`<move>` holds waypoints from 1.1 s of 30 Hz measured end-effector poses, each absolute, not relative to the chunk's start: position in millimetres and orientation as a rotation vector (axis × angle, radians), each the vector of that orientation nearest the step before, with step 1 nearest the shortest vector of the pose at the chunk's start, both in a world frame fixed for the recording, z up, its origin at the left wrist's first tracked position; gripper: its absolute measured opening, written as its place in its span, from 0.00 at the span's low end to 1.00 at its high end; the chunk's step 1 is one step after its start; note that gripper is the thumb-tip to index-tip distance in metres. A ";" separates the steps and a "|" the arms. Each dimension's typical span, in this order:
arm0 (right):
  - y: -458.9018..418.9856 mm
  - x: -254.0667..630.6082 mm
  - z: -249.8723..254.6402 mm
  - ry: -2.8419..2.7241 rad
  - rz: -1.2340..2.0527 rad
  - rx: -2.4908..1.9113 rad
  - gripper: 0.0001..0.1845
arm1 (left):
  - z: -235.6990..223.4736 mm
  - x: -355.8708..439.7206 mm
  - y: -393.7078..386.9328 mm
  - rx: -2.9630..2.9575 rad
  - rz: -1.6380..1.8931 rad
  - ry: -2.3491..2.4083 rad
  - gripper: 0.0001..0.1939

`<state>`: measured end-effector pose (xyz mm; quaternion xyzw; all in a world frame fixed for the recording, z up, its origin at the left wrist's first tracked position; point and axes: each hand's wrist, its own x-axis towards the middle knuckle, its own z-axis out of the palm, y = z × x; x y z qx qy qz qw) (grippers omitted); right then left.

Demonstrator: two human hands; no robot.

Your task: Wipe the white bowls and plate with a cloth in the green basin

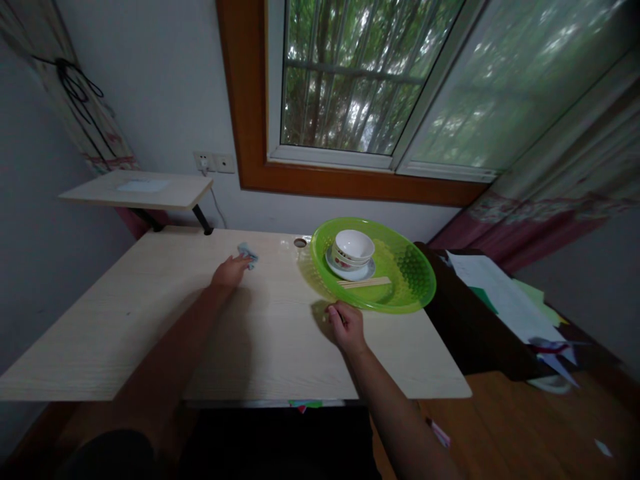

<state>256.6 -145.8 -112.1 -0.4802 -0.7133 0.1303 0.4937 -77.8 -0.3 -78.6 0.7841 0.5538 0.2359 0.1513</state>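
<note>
Left hand (230,271) on a crumpled pale-blue cloth (249,255), right hand (346,325) beside a green plastic basin (393,250).

At far left, a sheet (143,185) lay on the raised shelf (185,188), any print too faint to read. The cloth lay on the desk (290,353) under the left fingertips; whether they pinched it or only pressed it could not be told, and the hand covered part of it. The basin stood at the desk's right, holding stacked white bowls (355,245) on a plate (367,272), with wooden chopsticks (365,283) alongside; the bowls' red motif was blurred and their exact number unclear. Near its rim the right hand was curled into a loose fist, its inside hidden. Farther right, papers (500,293) overlapped, their writing illegible.
</note>
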 end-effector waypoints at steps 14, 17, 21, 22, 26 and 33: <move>-143.8 256.2 -110.7 -1.699 0.339 -1.179 0.19 | -133.1 -77.4 -129.2 2.555 0.445 1.133 0.28; -143.6 256.5 -111.1 -1.693 0.336 -1.190 0.19 | -129.7 -29.7 -124.3 2.579 0.416 0.921 0.24; -143.1 256.8 -111.7 -1.682 0.338 -1.185 0.20 | -125.5 28.0 -99.1 2.609 0.481 0.836 0.24; -143.1 256.7 -111.5 -1.680 0.336 -1.188 0.20 | -124.7 38.7 -90.6 2.619 0.494 0.829 0.24; -143.7 256.0 -108.7 -1.690 0.340 -1.201 0.20 | -122.2 58.4 -51.8 2.616 0.493 0.914 0.25; -143.8 255.9 -107.1 -1.721 0.373 -1.198 0.19 | -128.1 -1.6 -8.3 2.435 0.521 1.259 0.23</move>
